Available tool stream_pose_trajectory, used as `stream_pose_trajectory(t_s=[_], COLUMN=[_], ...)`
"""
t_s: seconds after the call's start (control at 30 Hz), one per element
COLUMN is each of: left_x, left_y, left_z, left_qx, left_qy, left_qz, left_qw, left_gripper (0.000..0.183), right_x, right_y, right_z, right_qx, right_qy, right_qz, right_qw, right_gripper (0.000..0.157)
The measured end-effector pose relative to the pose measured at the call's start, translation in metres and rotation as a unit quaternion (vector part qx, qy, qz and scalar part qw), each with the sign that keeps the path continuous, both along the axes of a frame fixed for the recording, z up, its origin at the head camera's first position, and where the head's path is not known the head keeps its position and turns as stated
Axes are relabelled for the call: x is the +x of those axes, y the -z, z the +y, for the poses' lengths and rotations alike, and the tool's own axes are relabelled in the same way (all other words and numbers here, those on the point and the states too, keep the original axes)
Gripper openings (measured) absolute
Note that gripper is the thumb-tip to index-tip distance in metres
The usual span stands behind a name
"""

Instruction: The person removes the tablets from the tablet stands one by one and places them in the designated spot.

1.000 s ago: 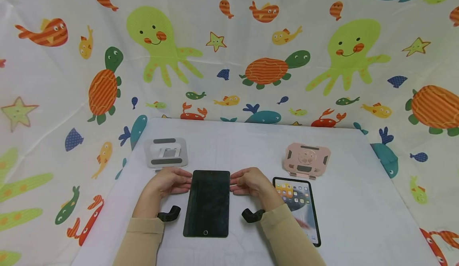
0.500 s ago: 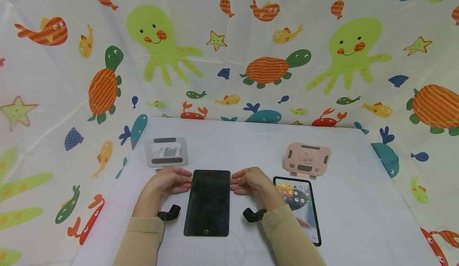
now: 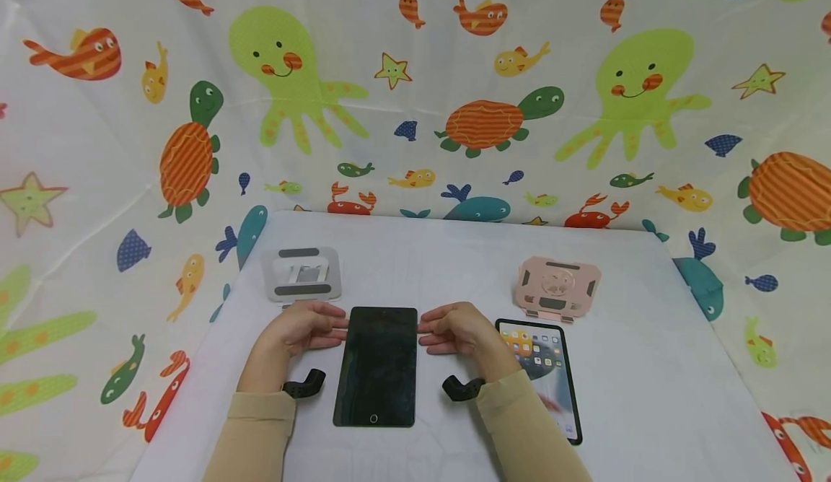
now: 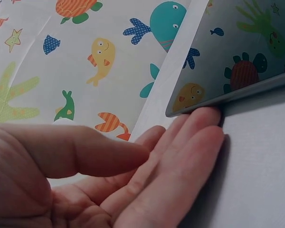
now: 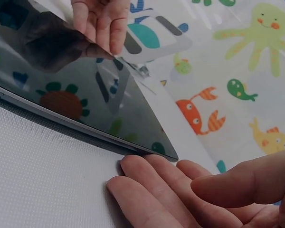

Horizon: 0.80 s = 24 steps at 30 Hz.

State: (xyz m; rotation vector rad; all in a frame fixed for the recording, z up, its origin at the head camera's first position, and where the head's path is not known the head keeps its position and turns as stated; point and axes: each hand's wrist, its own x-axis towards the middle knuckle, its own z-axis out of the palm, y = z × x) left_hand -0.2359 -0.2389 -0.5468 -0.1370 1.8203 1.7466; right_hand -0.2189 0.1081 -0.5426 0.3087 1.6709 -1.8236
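A dark-screened tablet (image 3: 375,366) with a round home button lies face up on the white table, between both hands. My left hand (image 3: 316,325) is at its upper left edge, palm turned up, fingers nearly straight. In the left wrist view, fingertips (image 4: 206,116) reach right to the underside of the tablet's edge (image 4: 247,95). Mirroring it, my right hand (image 3: 457,330) lies at the upper right edge with relaxed, extended fingers. The right wrist view has its fingertips (image 5: 154,164) at the tablet's corner, the thumb apart from it. Neither hand pinches anything.
A grey tablet stand (image 3: 302,274) is behind the left hand, and a pink stand (image 3: 557,288) stands at the back right. A second tablet (image 3: 542,374), screen lit with app icons, lies partly under the right forearm. A sea-animal curtain (image 3: 402,92) hangs behind the white table (image 3: 649,366).
Both hands stay beside the tablet with almost no movement; the head view shifts very slightly.
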Motion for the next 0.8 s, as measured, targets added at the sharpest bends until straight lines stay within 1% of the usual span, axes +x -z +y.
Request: stream_pose_trajectory(t_s=[0.3, 0.4, 0.57, 0.7, 0.8], left_x=[0.001, 0.001, 0.002, 0.005, 0.007], left_y=[0.0, -0.001, -0.004, -0.01, -0.015], left_z=[-0.003, -0.005, -0.005, -0.003, -0.001], left_qx=[-0.002, 0.002, 0.002, -0.015, -0.035], left_qy=[0.0, -0.001, 0.006, -0.003, -0.003], left_qz=[-0.001, -0.005, 0.004, 0.014, 0.027], left_qw=[1.0, 1.0, 1.0, 0.9998, 0.999], left_gripper=[0.046, 0.048, 0.049, 0.05, 0.055], right_x=[0.003, 0.004, 0.005, 0.006, 0.008], right_y=[-0.001, -0.001, -0.002, -0.002, -0.003], right_z=[0.0, 0.0, 0.001, 0.002, 0.003], right_qx=[0.005, 0.001, 0.0, 0.006, 0.01], right_qy=[0.024, 0.02, 0.014, 0.005, -0.004], right_qz=[0.005, 0.005, 0.004, 0.009, 0.02], right_qw=[1.0, 1.0, 1.0, 1.0, 1.0], right_gripper=[0.032, 0.032, 0.033, 0.036, 0.04])
